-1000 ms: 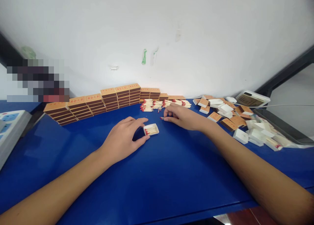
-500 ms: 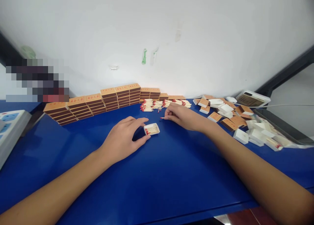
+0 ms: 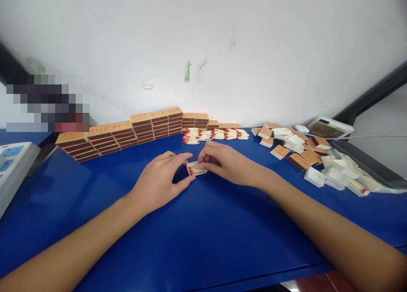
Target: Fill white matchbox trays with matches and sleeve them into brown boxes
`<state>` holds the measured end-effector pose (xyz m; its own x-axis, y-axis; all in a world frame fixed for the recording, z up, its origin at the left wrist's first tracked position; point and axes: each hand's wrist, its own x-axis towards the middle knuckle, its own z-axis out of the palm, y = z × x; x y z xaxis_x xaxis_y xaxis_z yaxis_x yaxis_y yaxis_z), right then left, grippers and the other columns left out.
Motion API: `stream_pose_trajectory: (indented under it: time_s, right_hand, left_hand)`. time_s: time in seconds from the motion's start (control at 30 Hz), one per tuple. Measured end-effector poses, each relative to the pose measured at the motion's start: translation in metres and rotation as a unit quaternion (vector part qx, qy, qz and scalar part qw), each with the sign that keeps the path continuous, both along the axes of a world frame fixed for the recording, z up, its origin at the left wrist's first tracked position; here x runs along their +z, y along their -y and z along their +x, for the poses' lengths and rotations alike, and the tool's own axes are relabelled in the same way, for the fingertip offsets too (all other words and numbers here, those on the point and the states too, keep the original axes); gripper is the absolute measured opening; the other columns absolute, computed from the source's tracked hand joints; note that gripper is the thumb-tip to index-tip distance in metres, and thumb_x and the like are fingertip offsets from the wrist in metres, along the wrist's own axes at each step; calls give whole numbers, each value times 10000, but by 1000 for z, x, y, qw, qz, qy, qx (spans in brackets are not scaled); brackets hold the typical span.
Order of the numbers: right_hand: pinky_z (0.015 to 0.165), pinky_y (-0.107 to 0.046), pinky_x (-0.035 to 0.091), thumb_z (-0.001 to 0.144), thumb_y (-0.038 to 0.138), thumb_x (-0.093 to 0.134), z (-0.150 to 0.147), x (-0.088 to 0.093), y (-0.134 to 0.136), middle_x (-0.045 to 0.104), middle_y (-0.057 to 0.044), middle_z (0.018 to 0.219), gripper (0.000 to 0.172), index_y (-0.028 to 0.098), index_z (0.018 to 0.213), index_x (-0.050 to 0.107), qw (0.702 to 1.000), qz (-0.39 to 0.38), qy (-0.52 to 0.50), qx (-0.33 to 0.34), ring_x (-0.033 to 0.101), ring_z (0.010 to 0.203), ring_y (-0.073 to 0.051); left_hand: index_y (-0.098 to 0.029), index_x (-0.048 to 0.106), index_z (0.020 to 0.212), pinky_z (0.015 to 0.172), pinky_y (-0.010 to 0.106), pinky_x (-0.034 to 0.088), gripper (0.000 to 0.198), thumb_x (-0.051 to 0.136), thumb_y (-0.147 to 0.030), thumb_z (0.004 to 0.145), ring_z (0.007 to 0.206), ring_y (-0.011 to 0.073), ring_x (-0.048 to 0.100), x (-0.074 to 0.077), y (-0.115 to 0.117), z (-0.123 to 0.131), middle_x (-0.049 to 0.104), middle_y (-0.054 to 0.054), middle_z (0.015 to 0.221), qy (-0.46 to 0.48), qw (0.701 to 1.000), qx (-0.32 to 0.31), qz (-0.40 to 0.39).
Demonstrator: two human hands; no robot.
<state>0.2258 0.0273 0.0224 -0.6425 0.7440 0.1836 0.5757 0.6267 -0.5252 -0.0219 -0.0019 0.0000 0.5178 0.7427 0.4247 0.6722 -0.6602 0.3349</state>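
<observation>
A small white matchbox tray [image 3: 187,170] lies on the blue table, partly filled with red-headed matches [image 3: 194,170]. My left hand [image 3: 160,175] holds the tray's left end between thumb and fingers. Over the tray's right side, my right hand [image 3: 224,162] is closed in a pinch on a match, its fingertips down at the matches inside. The fingers largely hide the pinched match. Just behind the hands, loose matches [image 3: 219,133] lie in a row of bunches with red heads.
Stacked orange-and-brown matchboxes [image 3: 155,124] line the wall at the left and centre. To the right lies a heap of orange sleeves [image 3: 299,160] and white trays [image 3: 314,177], beside a dark phone-like slab [image 3: 369,162]. A white power strip [image 3: 19,169] is at far left.
My right hand has moved left and slightly down, bringing the pinched match from beside the tray to over it. My left hand and the tray have stayed in place.
</observation>
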Motion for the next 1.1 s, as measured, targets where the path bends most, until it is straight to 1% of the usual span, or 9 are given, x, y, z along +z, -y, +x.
stream_pose_trajectory:
  time_s: [0.1,0.2,0.3,0.37,0.47,0.6,0.8,0.97,1.1]
  right_hand:
    - [783,-345,481,1058,329,553,15,-4,-20,638,-64,955,164,227,993,662,998,47,-32,-36,587,852,-210]
    - [855,-391,486,1050,250,501,34,-11,-43,620,-100,1054,194,218,1102,685,991,116,-11,-64,600,913,-238]
    - [891,-417,493,1034,237,508,46,-20,-60,587,-121,1144,255,227,1211,693,990,127,21,-65,607,961,-261]
    - [911,-415,494,1035,249,521,48,-25,-67,577,-114,1138,241,232,1196,700,990,125,33,-60,607,982,-262]
    - [931,-402,490,1031,239,537,47,-29,-71,572,-105,1122,175,221,1099,698,989,128,37,-60,606,1003,-254]
    - [911,-396,489,1026,240,546,45,-28,-71,571,-98,1102,120,215,1019,662,989,120,46,-72,606,973,-248]
    - [885,-393,488,1037,229,504,48,-25,-69,567,-108,1127,172,216,1114,658,990,108,51,-77,610,951,-244]
    - [886,-395,492,1017,244,549,50,-27,-71,572,-107,1105,101,212,1014,644,990,104,46,-87,608,954,-249]
    - [879,-393,488,1021,267,553,51,-28,-72,563,-107,1101,90,208,1011,620,989,95,55,-95,603,943,-246]
  left_hand:
    - [-232,628,1370,946,443,592,441,728,-369,963,1072,273,714,-1,0,0,773,69,1120,-1,1000,1,-2]
    - [-230,630,1384,955,454,594,456,726,-379,965,1068,275,712,-1,0,-1,765,77,1136,-2,1000,8,-8]
    - [-221,630,1395,959,461,596,473,727,-394,965,1064,274,710,-1,0,-1,758,90,1145,-4,1000,11,-15]
    - [-217,630,1394,953,458,595,468,725,-387,968,1063,269,707,-1,0,-1,759,86,1135,-4,1000,9,-11]
    - [-227,625,1392,946,448,591,462,726,-379,967,1065,266,706,-1,0,-1,761,71,1143,-2,1000,5,-7]
    - [-234,616,1398,953,445,585,467,718,-396,972,1078,267,705,-1,0,-1,761,72,1158,0,1000,4,-9]
    - [-253,615,1397,947,435,581,457,717,-375,969,1083,270,710,0,0,-1,773,58,1164,-4,1000,3,-10]
    - [-253,614,1398,945,435,581,455,714,-372,971,1086,269,709,0,0,-1,773,56,1187,1,1000,2,-6]
    - [-234,620,1389,950,446,583,453,719,-372,969,1077,269,709,0,0,-1,773,62,1166,-1,1000,0,-8]
